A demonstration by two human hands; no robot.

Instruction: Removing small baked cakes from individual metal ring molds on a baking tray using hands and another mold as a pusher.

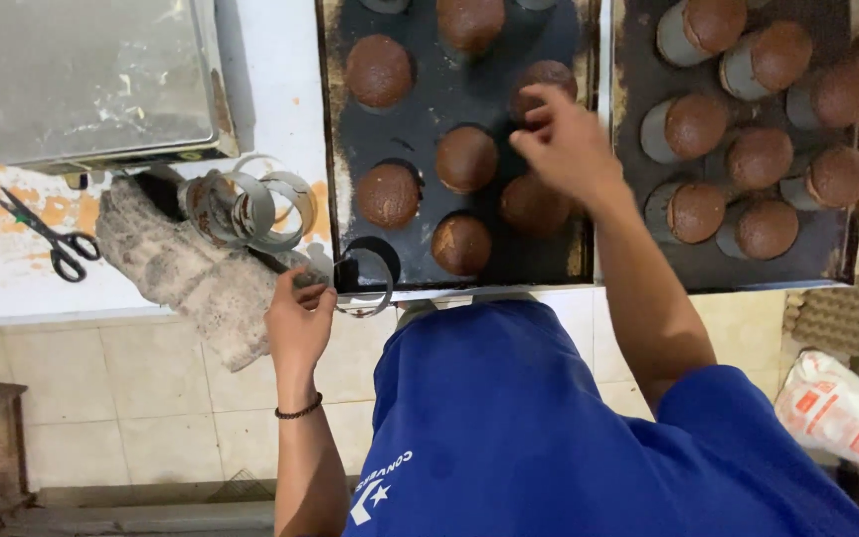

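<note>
My right hand point(561, 139) reaches over a black baking tray point(420, 109), its fingertips on a round dark brown cake point(541, 82) near the tray's right side. Several more brown cakes, such as one in the middle point(465, 159), sit on this tray. My left hand point(298, 316) holds an empty metal ring mould point(368, 278) at the tray's front left corner, pinching its rim. More empty metal rings point(256, 207) lie in a heap to the left, on a dirty grey cloth point(186, 268).
A second black tray point(827, 249) on the right carries several cakes in metal rings point(688, 124). Black-handled scissors point(52, 234) lie on the stained white counter. A metal box point(91, 80) stands at the back left. A white bag point(842, 413) lies on the tiled floor.
</note>
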